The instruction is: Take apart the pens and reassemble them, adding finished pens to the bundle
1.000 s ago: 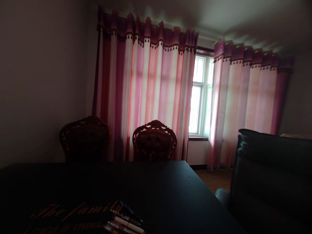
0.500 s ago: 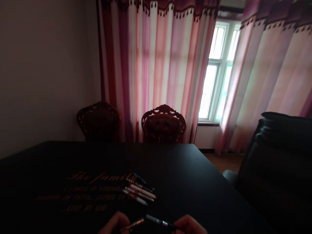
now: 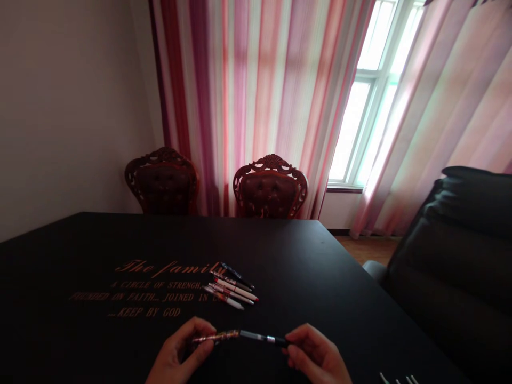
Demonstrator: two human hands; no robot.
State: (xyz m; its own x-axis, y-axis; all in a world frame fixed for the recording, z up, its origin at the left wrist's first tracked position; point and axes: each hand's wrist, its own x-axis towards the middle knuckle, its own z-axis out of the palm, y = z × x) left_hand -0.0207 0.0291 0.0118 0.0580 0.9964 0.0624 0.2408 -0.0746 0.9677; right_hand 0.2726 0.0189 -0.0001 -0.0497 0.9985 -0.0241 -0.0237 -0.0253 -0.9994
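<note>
Well inside table's right edge (image 3: pixel 346 252): pen (image 3: pixel 229 335)

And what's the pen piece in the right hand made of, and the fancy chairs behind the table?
The pen piece looks like smooth plastic: its pale tube seems partly see-through. Its silver band shines like metal, but could be coated plastic. The fancy chairs seem to have polished wooden frames, dark reddish with carved openwork. Their padded backs look like smooth leather or imitation leather, with buttoned dimples.

Left hand (image 3: pixel 181 349), right hand (image 3: pixel 317 352) apart; 2 pinches; fingers (image 3: pixel 198 325) curled
</note>
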